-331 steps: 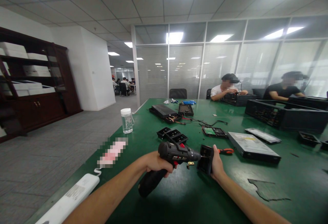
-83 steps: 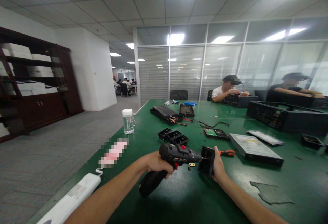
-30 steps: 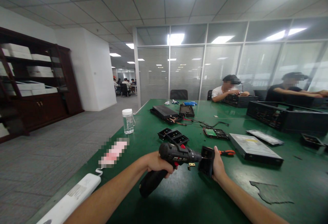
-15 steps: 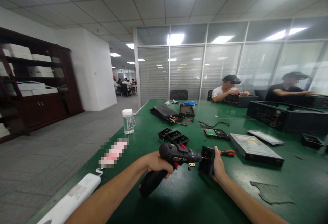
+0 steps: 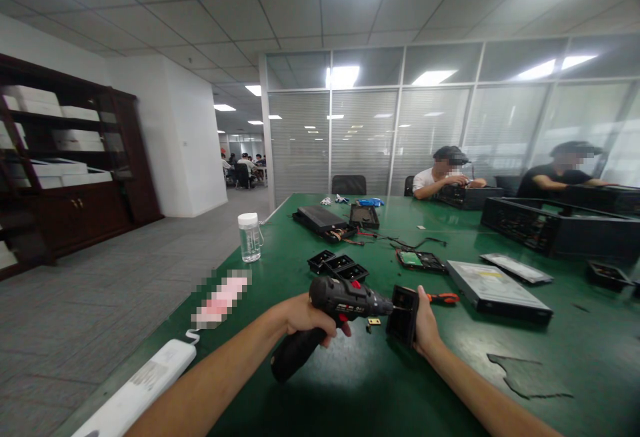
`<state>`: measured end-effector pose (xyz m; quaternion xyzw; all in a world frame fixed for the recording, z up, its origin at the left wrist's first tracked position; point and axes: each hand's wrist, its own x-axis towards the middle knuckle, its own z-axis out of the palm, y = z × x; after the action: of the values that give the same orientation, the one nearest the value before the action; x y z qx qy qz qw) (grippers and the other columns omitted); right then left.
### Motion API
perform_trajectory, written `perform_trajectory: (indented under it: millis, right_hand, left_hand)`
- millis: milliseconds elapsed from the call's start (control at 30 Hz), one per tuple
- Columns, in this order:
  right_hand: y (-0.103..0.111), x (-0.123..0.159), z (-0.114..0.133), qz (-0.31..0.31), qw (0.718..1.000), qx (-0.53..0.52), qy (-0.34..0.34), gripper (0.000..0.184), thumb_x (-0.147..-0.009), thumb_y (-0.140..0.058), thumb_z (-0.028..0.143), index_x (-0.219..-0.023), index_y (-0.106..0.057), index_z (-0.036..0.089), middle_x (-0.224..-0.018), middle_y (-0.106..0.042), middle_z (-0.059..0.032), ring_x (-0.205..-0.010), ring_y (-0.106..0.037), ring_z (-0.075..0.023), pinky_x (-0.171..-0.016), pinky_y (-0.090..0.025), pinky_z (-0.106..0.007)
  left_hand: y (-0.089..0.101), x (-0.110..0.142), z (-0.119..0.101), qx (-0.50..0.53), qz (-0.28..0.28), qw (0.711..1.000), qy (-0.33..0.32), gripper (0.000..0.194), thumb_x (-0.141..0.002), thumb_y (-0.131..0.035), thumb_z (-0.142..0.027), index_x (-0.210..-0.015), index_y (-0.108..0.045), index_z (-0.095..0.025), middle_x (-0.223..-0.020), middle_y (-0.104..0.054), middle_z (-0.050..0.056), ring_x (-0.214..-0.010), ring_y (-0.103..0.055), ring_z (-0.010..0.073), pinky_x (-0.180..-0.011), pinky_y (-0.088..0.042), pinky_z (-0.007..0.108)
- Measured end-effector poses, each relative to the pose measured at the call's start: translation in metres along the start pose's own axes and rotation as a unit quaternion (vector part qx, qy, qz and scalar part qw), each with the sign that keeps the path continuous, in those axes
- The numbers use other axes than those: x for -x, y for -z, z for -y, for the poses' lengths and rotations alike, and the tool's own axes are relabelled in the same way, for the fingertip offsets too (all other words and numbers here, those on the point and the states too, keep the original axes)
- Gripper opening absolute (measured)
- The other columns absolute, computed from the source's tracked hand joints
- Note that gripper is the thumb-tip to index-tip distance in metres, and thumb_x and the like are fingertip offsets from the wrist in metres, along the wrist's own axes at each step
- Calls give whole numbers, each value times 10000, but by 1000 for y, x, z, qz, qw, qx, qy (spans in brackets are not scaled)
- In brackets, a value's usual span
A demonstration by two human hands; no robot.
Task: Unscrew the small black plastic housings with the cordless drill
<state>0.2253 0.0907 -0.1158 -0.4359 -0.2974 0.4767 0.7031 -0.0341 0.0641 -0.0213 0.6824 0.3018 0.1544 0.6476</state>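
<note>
My left hand (image 5: 307, 319) is wrapped round the grip of a black cordless drill (image 5: 345, 298) with red buttons. The drill points right, and its thin bit reaches into a small black plastic box (image 5: 401, 317). My right hand (image 5: 427, 323) holds that box up on its side, its open face turned to the drill. Whether the bit sits on a screw inside is too small to tell. Under the drill's nose lie a small brass-coloured plate (image 5: 373, 321) and a tiny dark piece. Behind my right hand rests an orange-handled screwdriver (image 5: 444, 298), partly hidden.
Several black trays (image 5: 339, 266) lie behind the drill. An optical drive (image 5: 499, 291), a circuit board (image 5: 420, 260) and a computer case (image 5: 560, 227) occupy the right. A bottle (image 5: 249, 238) and a white power strip (image 5: 143, 383) line the left edge. Two people sit across the table.
My hands, the drill and the black box hold almost the same position. At the far right, a person's arms have shifted slightly.
</note>
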Motion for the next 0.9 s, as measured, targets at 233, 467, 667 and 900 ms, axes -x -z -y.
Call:
perform_trajectory:
  millis: [233, 467, 667, 900]
  right_hand:
    - [2, -3, -2, 9, 1000, -6, -11, 439, -648, -491, 628, -720, -563, 201, -521, -543, 22, -457, -507, -164, -469, -406, -289]
    - [3, -5, -3, -4, 1000, 6, -12, 475, -624, -485, 652, -736, -577, 200, -531, -549, 18, -471, -522, -178, -469, -415, -302]
    - [2, -5, -3, -1, 1000, -7, -17, 467, -627, -486, 648, -735, -575, 203, -523, -547, 23, -480, -529, -180, -479, -420, -303]
    - [1, -2, -1, 3, 1000, -13, -18, 454, -628, -493, 643, -708, -567, 203, -505, -535, 20, -464, -523, -176, -460, -414, -298]
  left_hand:
    - [2, -4, 5, 2, -20, 1000, 11, 305, -503, -571, -114, -804, -617, -123, -717, -602, 16, -462, -481, 71, -424, -368, 201]
    - [0, -6, 9, -16, -18, 1000, 0, 236, -504, -546, -104, -730, -612, -113, -654, -572, 5, -473, -485, 82, -433, -372, 209]
    - [-2, -5, 6, -16, -16, 1000, -6, 233, -482, -557, -91, -707, -606, -126, -644, -563, -12, -498, -478, 74, -440, -363, 193]
    - [0, -6, 10, -31, -32, 999, 2, 216, -496, -558, -119, -706, -610, -114, -643, -565, 3, -494, -477, 82, -438, -360, 205]
